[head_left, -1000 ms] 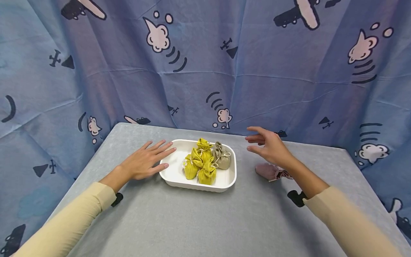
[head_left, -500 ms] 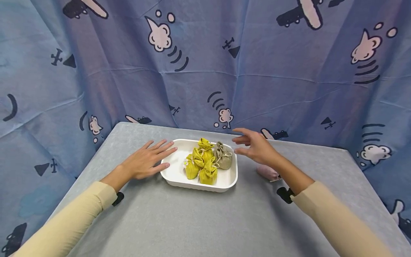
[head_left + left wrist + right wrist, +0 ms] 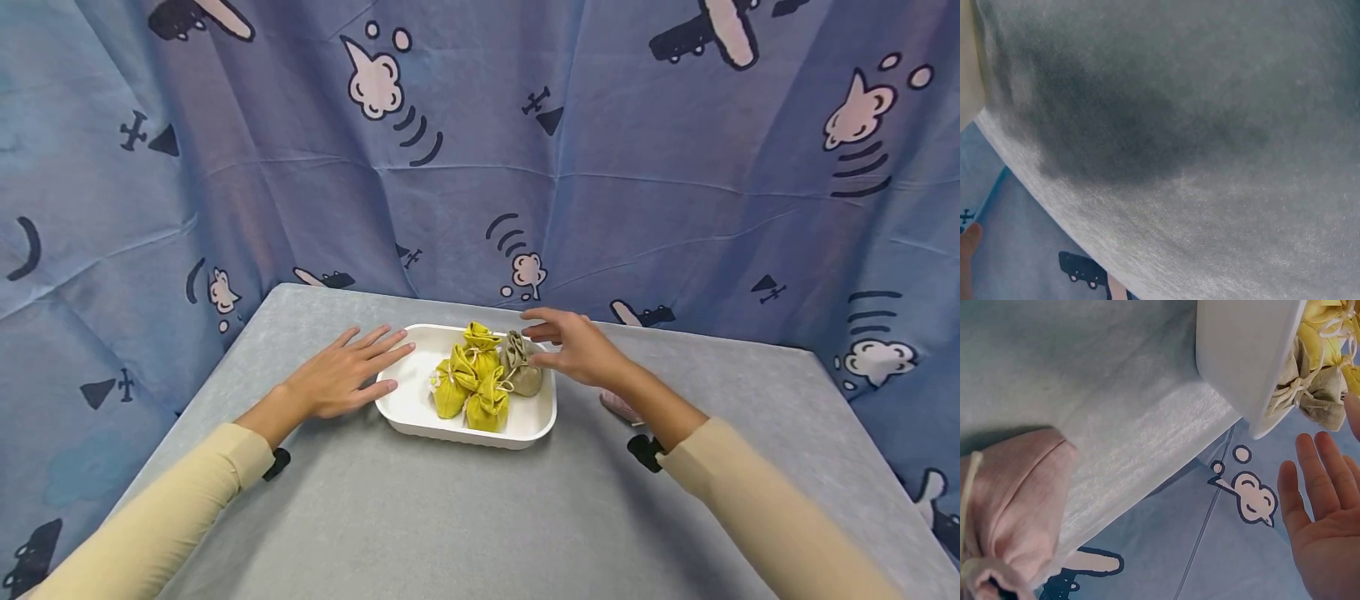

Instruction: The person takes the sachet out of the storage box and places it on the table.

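Several yellow drawstring pouches [image 3: 482, 383] and one grey-beige drawstring pouch [image 3: 525, 379] stand together in a white tray [image 3: 401, 421]. My left hand [image 3: 341, 375] is spread flat at the tray's left rim, fingertips right over the edge and holding nothing. My right hand [image 3: 577, 346] hovers at the tray's right end, thumb and fingers apart, thumb overlapping the grey-beige pouch in the head view. In the right wrist view, its fingers [image 3: 1319, 478] extend loosely below the grey-beige pouch [image 3: 1322, 397] with nothing gripped. A pink pouch [image 3: 621, 406] lies right of the tray, partly hidden behind my right forearm.
A grey cloth-covered table [image 3: 465, 517] carries the tray near its far side. Behind it hangs a blue patterned curtain [image 3: 450, 167]. The left wrist view shows mostly shaded tabletop [image 3: 1210, 187]. In the right wrist view the pink pouch [image 3: 1016, 494] sits at lower left.
My right hand has moved left, away from above the pink pouch to the grey-beige pouch at the tray's right end. My left hand and the tray look unmoved.
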A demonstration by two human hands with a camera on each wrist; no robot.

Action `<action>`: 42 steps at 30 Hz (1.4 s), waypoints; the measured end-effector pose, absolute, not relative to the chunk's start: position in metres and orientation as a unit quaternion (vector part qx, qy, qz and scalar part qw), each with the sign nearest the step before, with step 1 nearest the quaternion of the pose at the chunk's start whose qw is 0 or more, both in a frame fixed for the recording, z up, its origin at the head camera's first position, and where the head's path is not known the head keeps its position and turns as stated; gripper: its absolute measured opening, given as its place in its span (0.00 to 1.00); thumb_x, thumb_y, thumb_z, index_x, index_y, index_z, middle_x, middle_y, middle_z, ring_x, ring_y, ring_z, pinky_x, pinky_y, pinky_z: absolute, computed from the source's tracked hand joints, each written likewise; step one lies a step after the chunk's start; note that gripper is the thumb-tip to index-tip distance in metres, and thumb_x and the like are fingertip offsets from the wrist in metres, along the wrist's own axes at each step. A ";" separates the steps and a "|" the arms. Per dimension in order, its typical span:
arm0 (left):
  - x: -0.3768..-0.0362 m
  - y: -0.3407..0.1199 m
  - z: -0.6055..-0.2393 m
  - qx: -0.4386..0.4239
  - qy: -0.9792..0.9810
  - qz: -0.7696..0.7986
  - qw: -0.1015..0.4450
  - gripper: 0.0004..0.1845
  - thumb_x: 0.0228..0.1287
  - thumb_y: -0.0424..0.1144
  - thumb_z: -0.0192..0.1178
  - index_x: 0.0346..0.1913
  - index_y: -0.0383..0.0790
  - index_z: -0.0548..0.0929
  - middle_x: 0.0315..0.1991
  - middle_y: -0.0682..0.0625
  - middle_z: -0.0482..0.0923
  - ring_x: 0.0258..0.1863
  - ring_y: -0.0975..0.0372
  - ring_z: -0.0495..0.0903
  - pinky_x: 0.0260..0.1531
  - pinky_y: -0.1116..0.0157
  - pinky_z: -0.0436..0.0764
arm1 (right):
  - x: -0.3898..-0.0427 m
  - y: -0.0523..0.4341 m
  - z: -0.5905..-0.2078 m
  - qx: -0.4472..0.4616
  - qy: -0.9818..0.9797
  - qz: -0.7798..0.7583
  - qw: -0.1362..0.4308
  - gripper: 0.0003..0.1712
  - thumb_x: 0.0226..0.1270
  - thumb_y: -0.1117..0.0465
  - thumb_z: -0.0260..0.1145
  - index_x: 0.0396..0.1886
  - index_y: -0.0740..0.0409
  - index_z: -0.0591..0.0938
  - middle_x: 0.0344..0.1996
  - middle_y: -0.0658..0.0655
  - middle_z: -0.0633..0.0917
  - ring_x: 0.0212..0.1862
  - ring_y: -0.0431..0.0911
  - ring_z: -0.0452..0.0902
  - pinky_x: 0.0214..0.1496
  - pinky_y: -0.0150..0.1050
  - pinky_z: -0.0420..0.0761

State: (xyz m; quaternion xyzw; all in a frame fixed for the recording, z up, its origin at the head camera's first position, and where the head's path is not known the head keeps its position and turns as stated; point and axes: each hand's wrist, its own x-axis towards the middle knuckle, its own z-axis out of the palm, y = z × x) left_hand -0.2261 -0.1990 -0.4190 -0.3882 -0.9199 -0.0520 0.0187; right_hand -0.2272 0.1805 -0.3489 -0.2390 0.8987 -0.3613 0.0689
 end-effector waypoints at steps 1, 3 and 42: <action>-0.226 -0.199 -0.419 -0.387 -0.920 -0.051 0.018 0.34 0.77 0.61 0.40 0.80 0.57 0.52 0.80 0.54 0.48 0.78 0.53 0.47 0.71 0.40 0.50 | -0.228 0.179 -0.350 -0.240 0.899 -0.361 0.069 0.38 0.57 0.72 0.74 0.68 0.68 0.72 0.55 0.68 0.83 0.56 0.60 0.81 0.59 0.55 0.77; -0.226 -0.199 -0.419 -0.386 -0.921 -0.051 0.018 0.34 0.77 0.61 0.40 0.80 0.57 0.51 0.80 0.55 0.47 0.78 0.54 0.46 0.71 0.40 0.50 | -0.228 0.177 -0.351 -0.237 0.900 -0.358 0.073 0.38 0.57 0.72 0.74 0.68 0.67 0.71 0.56 0.68 0.82 0.57 0.61 0.81 0.59 0.56 0.77; -0.227 -0.200 -0.421 -0.381 -0.923 -0.057 0.007 0.34 0.77 0.62 0.39 0.80 0.58 0.50 0.80 0.56 0.46 0.79 0.55 0.45 0.72 0.41 0.48 | -0.238 0.158 -0.366 -0.228 0.921 -0.300 0.101 0.37 0.54 0.76 0.73 0.67 0.67 0.73 0.52 0.67 0.85 0.55 0.57 0.82 0.60 0.51 0.78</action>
